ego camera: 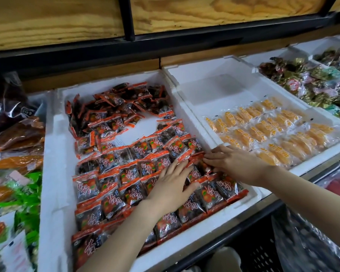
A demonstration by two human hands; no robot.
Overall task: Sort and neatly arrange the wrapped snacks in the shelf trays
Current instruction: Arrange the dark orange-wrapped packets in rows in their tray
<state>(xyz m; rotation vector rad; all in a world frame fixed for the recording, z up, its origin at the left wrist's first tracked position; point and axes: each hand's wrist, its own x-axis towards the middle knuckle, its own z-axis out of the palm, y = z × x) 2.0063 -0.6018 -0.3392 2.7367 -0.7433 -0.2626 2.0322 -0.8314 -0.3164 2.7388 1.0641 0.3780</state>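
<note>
A white foam tray (53,173) holds many red-and-black wrapped snacks (110,185). The near ones lie in flat rows; the far ones (114,108) are a loose heap. My left hand (171,183) rests flat, fingers apart, on the packets in the middle rows. My right hand (234,161) lies fingers spread on packets by the tray's right wall, its fingertips pressing one small packet (198,160). Neither hand grips anything that I can see. A second foam tray (204,91) to the right holds orange wrapped snacks (267,132) in rows at its near half.
More trays with green and dark wrapped sweets (306,81) stand far right. Bags of green and brown snacks (14,173) lie at the left. A wooden shelf with a black metal frame (165,38) hangs overhead. A black crate (251,250) sits below the shelf edge.
</note>
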